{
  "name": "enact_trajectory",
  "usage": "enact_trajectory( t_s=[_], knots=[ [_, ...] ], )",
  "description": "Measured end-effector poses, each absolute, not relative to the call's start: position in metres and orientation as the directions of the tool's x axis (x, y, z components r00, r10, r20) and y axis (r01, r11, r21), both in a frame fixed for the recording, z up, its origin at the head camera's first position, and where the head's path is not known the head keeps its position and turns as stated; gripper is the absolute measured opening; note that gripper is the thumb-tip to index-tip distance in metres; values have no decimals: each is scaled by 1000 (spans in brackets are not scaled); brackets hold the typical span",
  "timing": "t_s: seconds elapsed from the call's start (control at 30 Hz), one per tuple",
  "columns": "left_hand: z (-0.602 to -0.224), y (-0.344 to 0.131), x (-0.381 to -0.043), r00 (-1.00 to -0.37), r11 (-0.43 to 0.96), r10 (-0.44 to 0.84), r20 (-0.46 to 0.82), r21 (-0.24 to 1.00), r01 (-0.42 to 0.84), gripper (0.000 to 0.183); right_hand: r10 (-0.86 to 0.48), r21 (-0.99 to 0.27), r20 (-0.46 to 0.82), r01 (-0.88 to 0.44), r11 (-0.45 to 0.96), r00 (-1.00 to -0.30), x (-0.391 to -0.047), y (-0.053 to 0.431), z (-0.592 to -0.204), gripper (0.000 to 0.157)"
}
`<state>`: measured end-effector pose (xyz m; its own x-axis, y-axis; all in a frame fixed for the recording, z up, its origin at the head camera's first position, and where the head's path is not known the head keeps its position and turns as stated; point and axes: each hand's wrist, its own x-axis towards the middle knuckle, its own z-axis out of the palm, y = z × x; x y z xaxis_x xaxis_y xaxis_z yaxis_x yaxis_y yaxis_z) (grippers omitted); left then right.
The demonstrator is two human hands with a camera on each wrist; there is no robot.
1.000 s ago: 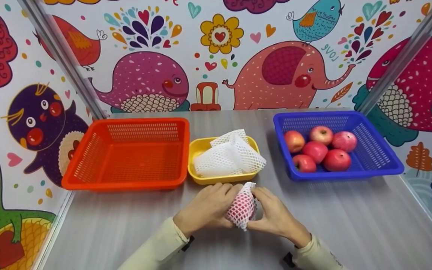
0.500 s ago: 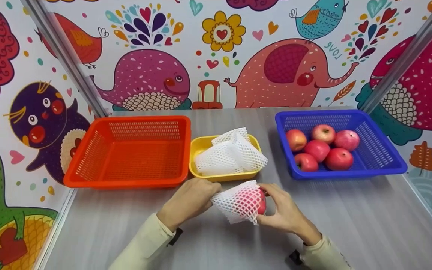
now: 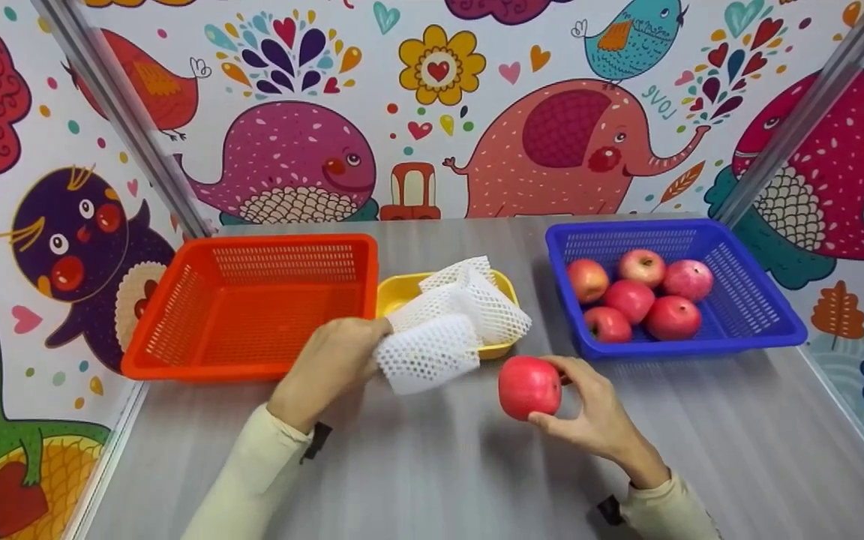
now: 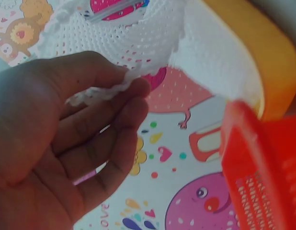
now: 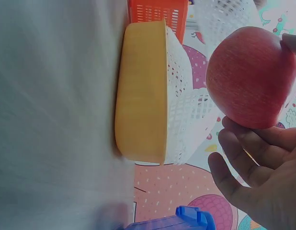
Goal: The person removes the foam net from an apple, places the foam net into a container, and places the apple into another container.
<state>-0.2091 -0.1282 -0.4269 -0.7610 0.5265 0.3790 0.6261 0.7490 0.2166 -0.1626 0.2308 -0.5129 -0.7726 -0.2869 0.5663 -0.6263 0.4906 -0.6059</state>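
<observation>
A white foam fruit net (image 3: 432, 354) is pinched at its edge between the thumb and index finger of my left hand (image 3: 331, 367). The left wrist view shows the net (image 4: 124, 40) spread open, with my other left fingers loosely curled below the pinch. My right hand (image 3: 597, 412) holds a bare red apple (image 3: 529, 388) between thumb and fingers, above the table. In the right wrist view the apple (image 5: 251, 76) sits at the fingertips, apart from the net. More white foam nets (image 3: 488, 307) lie in the yellow bin (image 3: 507, 289), just beyond my left hand.
An orange-red basket (image 3: 252, 367) with nothing in it stands at the left. At the right, a blue basket (image 3: 747, 341) holds several apples (image 3: 631, 301). Patterned panels (image 3: 432, 112) enclose the grey table (image 3: 432, 472) at the back and sides.
The foam net has come off the apple. My left hand has moved left and away with the net, while my right hand has shifted right with the bare apple.
</observation>
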Motion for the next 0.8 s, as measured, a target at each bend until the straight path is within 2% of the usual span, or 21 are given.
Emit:
enact_trajectory(
  t_s=[0.27, 0.43, 0.63, 0.8],
  knots=[
    [-407, -140, -240, -837, 819, 434, 333, 241, 521, 17, -293, -617, 534, -602, 506, -793, -161, 230, -514, 64],
    [-401, -137, -264, -849, 848, 392, 355, 219, 483, 6, -285, -615, 529, -593, 521, -799, -161, 231, -514, 64],
    [-408, -125, -288, -837, 895, 348, 423, 116, 431, 5, -282, -622, 505, -571, 536, -816, -160, 233, -515, 65],
    [-432, -104, -296, -804, 889, 426, 415, -27, 457, 6, -273, -625, 495, -556, 547, -825, -158, 235, -516, 66]
  ],
)
